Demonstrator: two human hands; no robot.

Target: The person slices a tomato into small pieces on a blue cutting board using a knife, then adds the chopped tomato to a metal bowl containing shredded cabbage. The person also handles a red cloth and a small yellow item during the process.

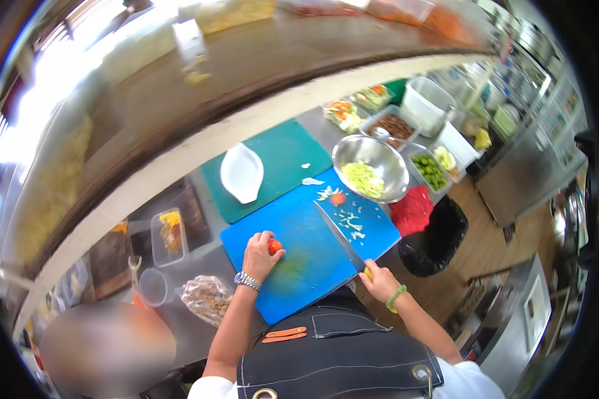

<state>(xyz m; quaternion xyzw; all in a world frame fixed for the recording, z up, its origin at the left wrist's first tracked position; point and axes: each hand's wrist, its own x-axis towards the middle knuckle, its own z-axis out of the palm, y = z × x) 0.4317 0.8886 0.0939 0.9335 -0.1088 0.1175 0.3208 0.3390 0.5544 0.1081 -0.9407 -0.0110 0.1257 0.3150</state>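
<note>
My left hand (261,258), with a metal watch at the wrist, is closed around a small red tomato (275,247) on the blue cutting board (299,223). In my right hand (382,282), a large kitchen knife (338,233) is gripped by its yellow handle. Its blade slants over the board toward the far side, apart from the tomato. Beyond the blade lies another round red piece (338,199), seemingly tomato, among pale chopped bits (350,223). A steel bowl (396,156) holding pale green shreds (363,178) stands just past the board's far edge.
A green cutting board (283,156) carries a white oval dish (241,173). Food tubs, one with green pieces (430,171), stand at the far right. A black-lined bin (434,239) is below the counter's right. At left are a plastic bag (206,297) and a clear container (168,236). A shelf (246,110) overhangs.
</note>
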